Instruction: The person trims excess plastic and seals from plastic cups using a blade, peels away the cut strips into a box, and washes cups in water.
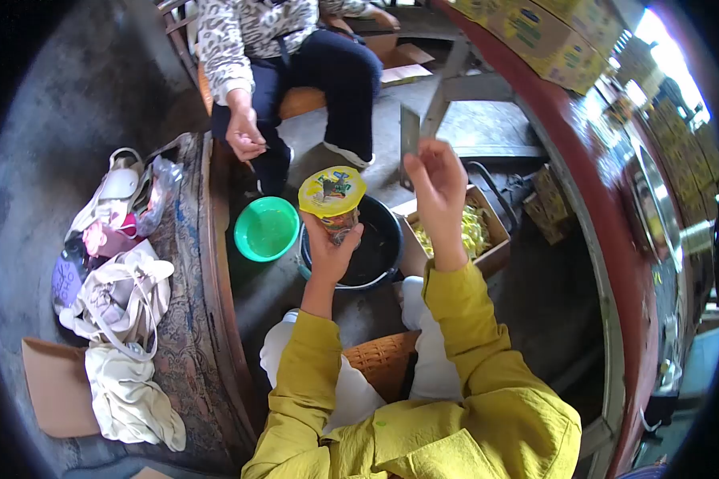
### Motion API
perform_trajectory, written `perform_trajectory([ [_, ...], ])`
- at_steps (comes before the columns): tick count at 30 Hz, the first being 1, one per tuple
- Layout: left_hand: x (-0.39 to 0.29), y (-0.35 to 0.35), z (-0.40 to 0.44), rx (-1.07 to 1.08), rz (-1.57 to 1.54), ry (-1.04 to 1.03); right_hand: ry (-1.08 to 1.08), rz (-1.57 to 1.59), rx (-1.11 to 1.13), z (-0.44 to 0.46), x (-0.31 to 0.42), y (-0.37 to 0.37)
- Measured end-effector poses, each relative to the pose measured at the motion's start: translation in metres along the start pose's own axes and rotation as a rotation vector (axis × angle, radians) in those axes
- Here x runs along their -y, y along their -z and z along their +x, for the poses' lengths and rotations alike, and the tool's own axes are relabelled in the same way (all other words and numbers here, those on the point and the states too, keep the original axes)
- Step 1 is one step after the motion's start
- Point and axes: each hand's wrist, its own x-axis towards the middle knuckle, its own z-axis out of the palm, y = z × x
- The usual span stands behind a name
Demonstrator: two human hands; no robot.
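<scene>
My left hand [327, 251] is wrapped round a container with a yellow printed lid [332, 191], held upright above a dark bucket [390, 247]. Its contents look reddish-brown through the side. Raised to the right, my right hand [439, 184] is closed on a flat grey blade-like strip [409, 144] that stands nearly vertical; its exact kind is unclear. The strip and the container are apart. Below my right hand sits a cardboard box [494, 231] with yellow-green strips [477, 231] in it.
A green basin [267, 229] stands left of the bucket. Across from me sits a person [295, 64] in dark trousers. Bags [124, 295] lie on a patterned bench [192, 319] at left. A red-edged table [567, 152] with yellow cartons [535, 36] runs along the right.
</scene>
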Motion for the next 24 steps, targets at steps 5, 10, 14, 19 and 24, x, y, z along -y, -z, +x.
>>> perform_trajectory([
  [5, -0.008, 0.002, 0.007, 0.008, 0.137, -0.104, 0.180, -0.326, 0.092, -0.030, -0.019, -0.015],
  [10, -0.018, 0.016, 0.011, 0.047, 0.545, -0.274, 0.415, -0.561, 0.179, -0.016, -0.021, -0.002],
  [14, -0.015, 0.025, 0.007, 0.080, 0.547, -0.230, 0.517, -0.680, 0.299, -0.020, -0.033, 0.007],
  [19, -0.033, 0.013, 0.003, 0.104, 0.497, -0.211, 0.607, -0.690, 0.374, -0.025, -0.042, 0.015],
  [24, -0.030, 0.016, -0.005, 0.087, 0.548, -0.130, 0.652, -0.673, 0.388, -0.024, -0.039, 0.017],
])
